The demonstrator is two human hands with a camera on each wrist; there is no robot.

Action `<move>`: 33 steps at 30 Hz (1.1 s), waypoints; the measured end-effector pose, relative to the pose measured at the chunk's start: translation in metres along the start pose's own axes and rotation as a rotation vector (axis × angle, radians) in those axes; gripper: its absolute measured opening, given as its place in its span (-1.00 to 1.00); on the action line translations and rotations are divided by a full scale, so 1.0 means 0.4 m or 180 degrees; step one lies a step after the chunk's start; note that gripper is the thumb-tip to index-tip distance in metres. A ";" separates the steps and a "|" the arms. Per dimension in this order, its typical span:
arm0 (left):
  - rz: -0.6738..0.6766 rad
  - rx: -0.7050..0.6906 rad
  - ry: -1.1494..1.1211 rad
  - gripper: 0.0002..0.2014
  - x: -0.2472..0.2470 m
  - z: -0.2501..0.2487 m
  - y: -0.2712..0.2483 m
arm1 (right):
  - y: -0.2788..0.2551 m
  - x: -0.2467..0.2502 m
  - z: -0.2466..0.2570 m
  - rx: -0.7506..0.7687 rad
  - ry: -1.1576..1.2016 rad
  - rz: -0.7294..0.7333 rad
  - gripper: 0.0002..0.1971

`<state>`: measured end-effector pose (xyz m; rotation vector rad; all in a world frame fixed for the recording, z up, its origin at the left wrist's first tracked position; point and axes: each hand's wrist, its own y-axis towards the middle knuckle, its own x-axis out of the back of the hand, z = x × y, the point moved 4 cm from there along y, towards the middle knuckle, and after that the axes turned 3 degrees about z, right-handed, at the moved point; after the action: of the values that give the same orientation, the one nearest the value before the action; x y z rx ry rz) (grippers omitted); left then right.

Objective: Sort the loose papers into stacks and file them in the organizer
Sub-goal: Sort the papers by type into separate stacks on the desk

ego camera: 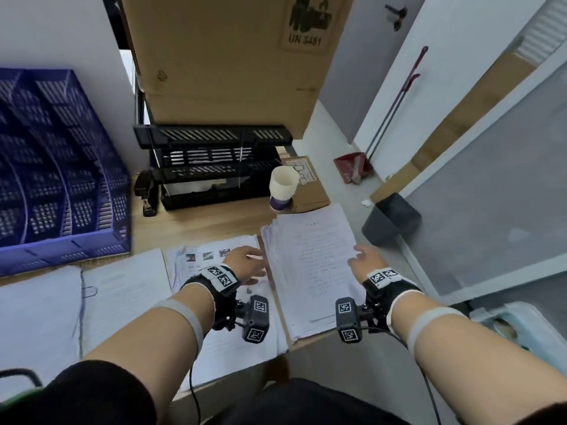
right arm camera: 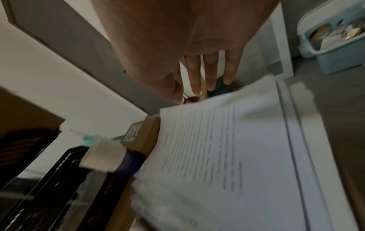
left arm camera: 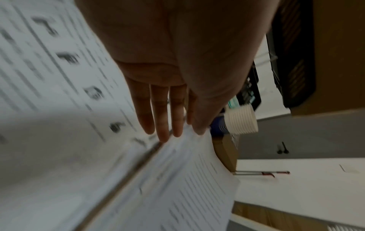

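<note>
A thick stack of printed text pages [ego camera: 316,265] lies at the desk's right edge. My left hand [ego camera: 248,263] hovers at its left side with straight fingers [left arm camera: 162,120]. My right hand [ego camera: 365,259] is at its right edge, fingers [right arm camera: 209,73] straight and holding nothing. Left of that stack lies a sheet with small pictures [ego camera: 208,259], partly under my left wrist. More white paper stacks [ego camera: 122,289] cover the desk's left front. The black tiered organizer [ego camera: 214,167] stands at the back, some paper in its bottom tray.
A blue mesh file rack [ego camera: 61,167] stands at the left. A stack of paper cups [ego camera: 282,187] and a small cardboard box [ego camera: 306,185] sit behind the text stack. A black stapler [ego camera: 148,191] is beside the organizer. A dark bin [ego camera: 392,219] stands on the floor right of the desk.
</note>
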<state>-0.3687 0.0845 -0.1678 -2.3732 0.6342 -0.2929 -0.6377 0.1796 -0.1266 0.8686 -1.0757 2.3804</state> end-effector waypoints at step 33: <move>-0.1394 0.1196 0.0902 -0.86 1.012 0.647 -0.559 | -0.580 -1.091 0.464 0.0847 -0.1043 0.1592 -0.67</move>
<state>0.1537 0.1662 -0.2019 -2.0949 0.1497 -0.8712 -0.1163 0.1437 -0.2020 1.2359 -1.2309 2.9155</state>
